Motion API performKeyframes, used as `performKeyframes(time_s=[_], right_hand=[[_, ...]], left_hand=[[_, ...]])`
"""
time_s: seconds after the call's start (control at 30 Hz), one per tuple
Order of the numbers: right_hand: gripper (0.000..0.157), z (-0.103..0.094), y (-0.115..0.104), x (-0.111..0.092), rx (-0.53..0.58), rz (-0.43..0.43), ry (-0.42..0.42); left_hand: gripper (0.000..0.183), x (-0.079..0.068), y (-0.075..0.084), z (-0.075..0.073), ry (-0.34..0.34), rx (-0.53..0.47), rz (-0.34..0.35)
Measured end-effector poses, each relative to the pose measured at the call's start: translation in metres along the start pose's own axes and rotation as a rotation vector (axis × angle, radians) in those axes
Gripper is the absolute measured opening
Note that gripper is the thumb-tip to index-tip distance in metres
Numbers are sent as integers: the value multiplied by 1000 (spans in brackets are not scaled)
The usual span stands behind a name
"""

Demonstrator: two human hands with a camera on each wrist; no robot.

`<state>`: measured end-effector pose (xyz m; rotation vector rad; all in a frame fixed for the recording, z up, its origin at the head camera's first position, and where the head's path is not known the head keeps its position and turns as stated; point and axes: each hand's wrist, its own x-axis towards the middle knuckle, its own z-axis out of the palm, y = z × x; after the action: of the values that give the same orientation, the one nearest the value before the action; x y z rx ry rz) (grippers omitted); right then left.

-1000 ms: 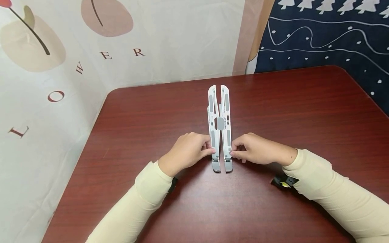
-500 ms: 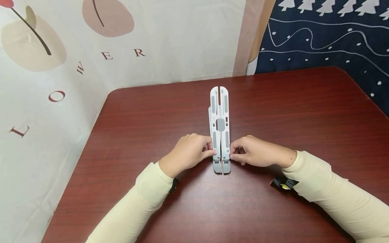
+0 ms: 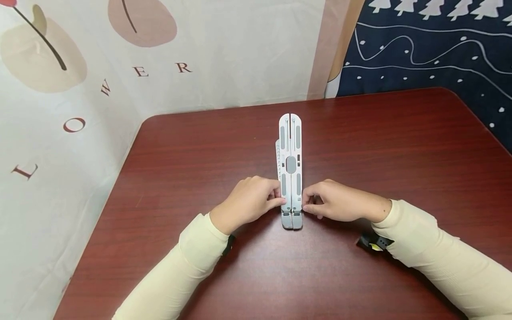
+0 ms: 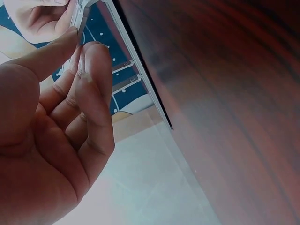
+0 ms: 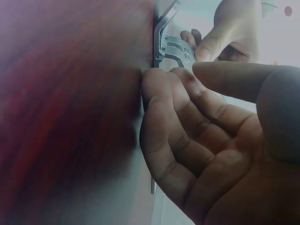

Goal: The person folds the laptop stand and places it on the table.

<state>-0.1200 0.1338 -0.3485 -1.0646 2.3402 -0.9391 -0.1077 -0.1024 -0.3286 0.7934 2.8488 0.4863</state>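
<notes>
Slim silver metal folding stand [image 3: 291, 165] sat upon the glossy reddish-brown wooden table [image 3: 344, 142], left hand [image 3: 248, 198], nearly closed, pinched its left edge, right hand [image 3: 337, 200], fingers curled, pinched the right.

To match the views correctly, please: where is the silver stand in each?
Head: silver stand, slightly right of centre, between left hand and right hand.
Left wrist: slanting from top edge to middle, partly hidden.
Right wrist: top, slightly right of centre, partly hidden.
Shared landmark: red-brown table.
</notes>
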Motion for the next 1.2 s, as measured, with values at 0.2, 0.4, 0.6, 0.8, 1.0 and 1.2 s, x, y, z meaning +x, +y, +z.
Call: performKeyframes(time_s=[0.2, 0.4, 0.6, 0.8, 1.0, 1.2], right_hand=[[17, 1, 0, -1, 0, -22, 2], [18, 2, 0, 0, -17, -44, 10], [19, 3, -1, -1, 1, -40, 2], [19, 3, -2, -1, 8, -20, 0], [17, 0, 0, 0, 30, 3, -18], [16, -5, 4, -1, 24, -2, -25]], left_hand=[[22, -2, 1, 0, -2, -3, 6], [23, -3, 1, 0, 3, -7, 8], [23, -3, 0, 2, 1, -9, 17], [23, -3, 0, 2, -2, -11, 12], [23, -3, -1, 1, -2, -16, 10], [24, -2, -2, 0, -31, -27, -4]])
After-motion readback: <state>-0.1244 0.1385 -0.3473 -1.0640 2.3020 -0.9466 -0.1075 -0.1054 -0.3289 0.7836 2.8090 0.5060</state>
